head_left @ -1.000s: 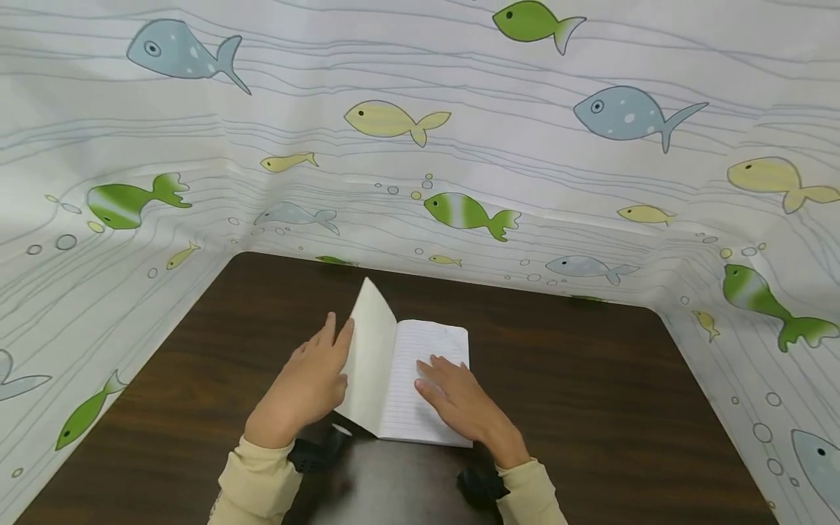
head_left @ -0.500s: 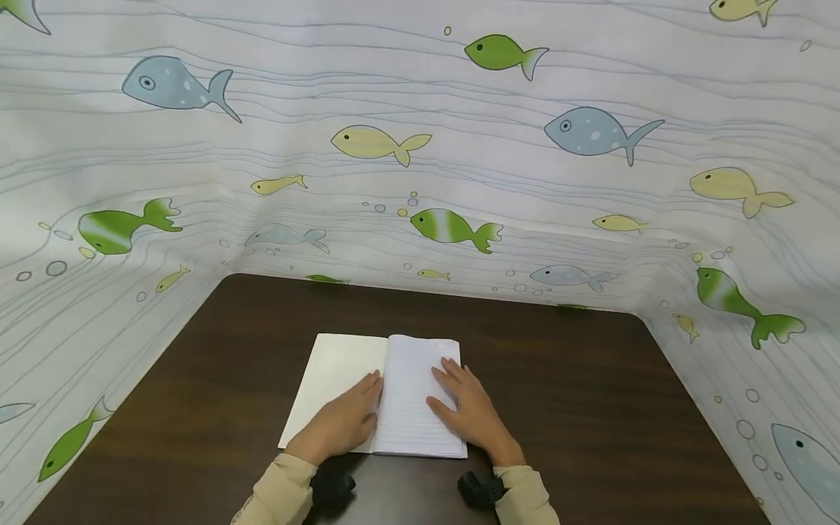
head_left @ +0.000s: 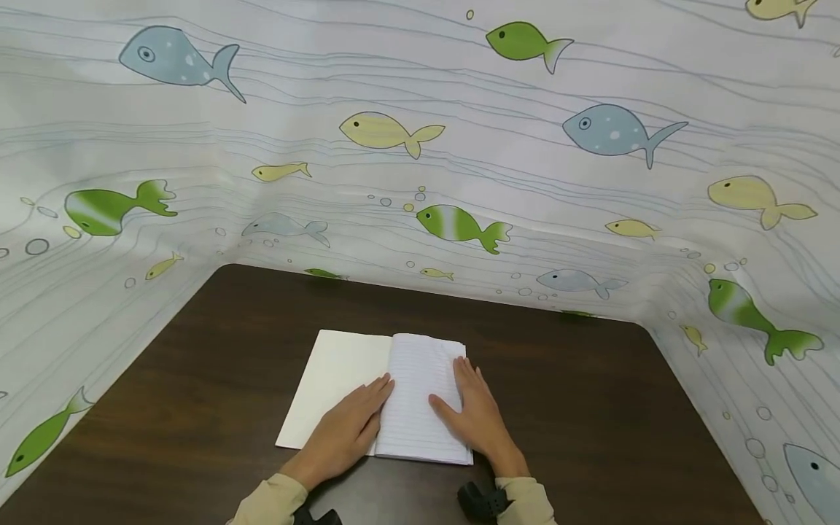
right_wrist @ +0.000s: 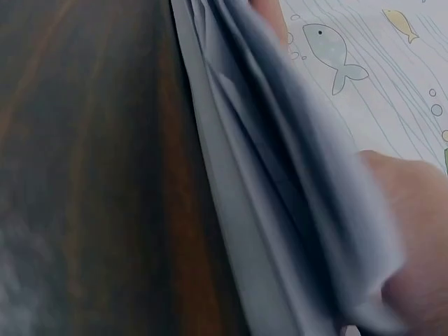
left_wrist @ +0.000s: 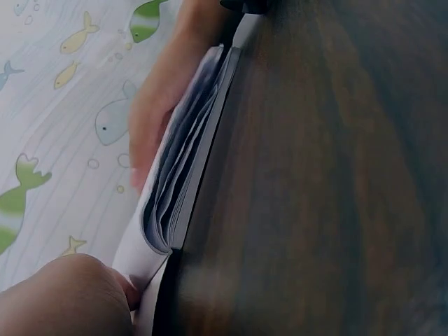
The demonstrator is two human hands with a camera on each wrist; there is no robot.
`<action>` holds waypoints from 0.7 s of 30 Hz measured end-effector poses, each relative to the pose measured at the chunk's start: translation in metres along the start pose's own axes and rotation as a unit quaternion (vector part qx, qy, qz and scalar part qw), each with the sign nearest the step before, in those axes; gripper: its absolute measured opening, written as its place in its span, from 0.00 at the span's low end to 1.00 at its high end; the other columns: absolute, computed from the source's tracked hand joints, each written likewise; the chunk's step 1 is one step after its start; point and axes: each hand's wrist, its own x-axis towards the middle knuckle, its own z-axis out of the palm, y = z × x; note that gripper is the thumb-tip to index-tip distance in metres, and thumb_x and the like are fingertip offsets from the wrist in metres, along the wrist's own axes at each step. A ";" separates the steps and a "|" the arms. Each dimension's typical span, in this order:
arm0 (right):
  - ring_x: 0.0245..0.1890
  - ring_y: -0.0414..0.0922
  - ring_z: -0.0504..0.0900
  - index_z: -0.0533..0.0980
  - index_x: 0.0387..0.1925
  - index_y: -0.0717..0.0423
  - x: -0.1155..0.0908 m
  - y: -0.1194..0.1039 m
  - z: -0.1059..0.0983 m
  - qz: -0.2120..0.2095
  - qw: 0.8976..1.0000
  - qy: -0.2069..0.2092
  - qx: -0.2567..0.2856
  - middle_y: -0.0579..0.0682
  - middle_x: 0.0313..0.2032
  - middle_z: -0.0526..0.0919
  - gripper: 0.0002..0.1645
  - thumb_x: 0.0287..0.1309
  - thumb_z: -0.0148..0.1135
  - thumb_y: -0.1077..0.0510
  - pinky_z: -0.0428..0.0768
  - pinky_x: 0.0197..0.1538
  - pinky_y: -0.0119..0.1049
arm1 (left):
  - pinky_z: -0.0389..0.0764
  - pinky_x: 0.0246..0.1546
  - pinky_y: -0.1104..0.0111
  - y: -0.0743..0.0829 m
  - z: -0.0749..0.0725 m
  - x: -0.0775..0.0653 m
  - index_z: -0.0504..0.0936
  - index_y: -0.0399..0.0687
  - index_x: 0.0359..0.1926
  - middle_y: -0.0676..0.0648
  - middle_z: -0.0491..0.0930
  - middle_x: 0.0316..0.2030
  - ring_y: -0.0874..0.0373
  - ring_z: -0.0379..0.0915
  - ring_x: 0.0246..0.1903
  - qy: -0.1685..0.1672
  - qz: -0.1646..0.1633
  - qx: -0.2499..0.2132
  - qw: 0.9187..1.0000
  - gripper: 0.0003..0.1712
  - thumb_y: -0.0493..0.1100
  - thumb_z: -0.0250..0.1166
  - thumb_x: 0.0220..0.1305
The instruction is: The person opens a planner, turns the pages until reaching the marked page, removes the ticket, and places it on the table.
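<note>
An open notebook (head_left: pixel 420 364) lies on the dark table, with a blank cream inside cover (head_left: pixel 341 364) on the left and a lined page on the right. My left hand (head_left: pixel 344 430) rests along the fold, fingers extended and pointing away from me. On the right edge of the lined page lies my right hand (head_left: pixel 482 423), its thumb on the paper and its fingers stretched along the margin. In the left wrist view, the page stack (left_wrist: pixel 192 154) bulges with gaps between sheets. The right wrist view shows the loose pages (right_wrist: pixel 280 161) blurred beside my right hand (right_wrist: pixel 423 238).
The dark wood table (head_left: pixel 590 408) extends around the notebook. A white sheet (head_left: pixel 525 146) printed with fish stands behind it and along both sides. A black wrist device (head_left: pixel 483 503) sits at my right wrist.
The cover, raised a second ago, now lies flat to the left. My left hand has moved from the cover to the fold. My right hand has slid right to the page's edge.
</note>
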 end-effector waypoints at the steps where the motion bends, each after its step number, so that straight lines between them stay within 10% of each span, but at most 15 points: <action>1: 0.79 0.63 0.53 0.58 0.77 0.67 -0.001 -0.001 -0.001 0.007 1.000 0.002 0.010 0.63 0.78 0.58 0.55 0.66 0.62 0.34 0.53 0.77 0.65 | 0.67 0.72 0.52 0.001 -0.001 0.000 0.71 0.39 0.74 0.41 0.69 0.73 0.46 0.66 0.72 0.003 0.000 0.000 1.000 0.28 0.37 0.59 0.76; 7: 0.78 0.69 0.48 0.59 0.79 0.58 0.002 -0.006 -0.011 0.042 0.998 0.007 0.044 0.60 0.78 0.58 0.53 0.65 0.64 0.35 0.54 0.73 0.73 | 0.66 0.72 0.51 0.004 -0.008 0.005 0.68 0.42 0.76 0.44 0.67 0.75 0.45 0.65 0.73 -0.009 -0.016 -0.019 1.000 0.35 0.55 0.58 0.78; 13: 0.79 0.68 0.44 0.62 0.79 0.52 0.004 -0.002 -0.010 0.039 0.997 -0.002 0.063 0.56 0.78 0.59 0.47 0.69 0.62 0.36 0.49 0.73 0.74 | 0.66 0.73 0.52 0.004 -0.010 0.006 0.60 0.43 0.80 0.47 0.60 0.78 0.46 0.60 0.75 -0.057 -0.030 -0.022 0.998 0.66 0.80 0.67 0.54; 21: 0.80 0.61 0.50 0.67 0.76 0.53 0.002 0.002 -0.003 0.006 0.995 -0.005 0.101 0.54 0.76 0.66 0.40 0.71 0.60 0.40 0.44 0.78 0.67 | 0.69 0.71 0.51 0.000 -0.004 0.000 0.58 0.38 0.80 0.43 0.63 0.77 0.43 0.64 0.73 -0.050 -0.024 -0.030 0.998 0.60 0.67 0.73 0.59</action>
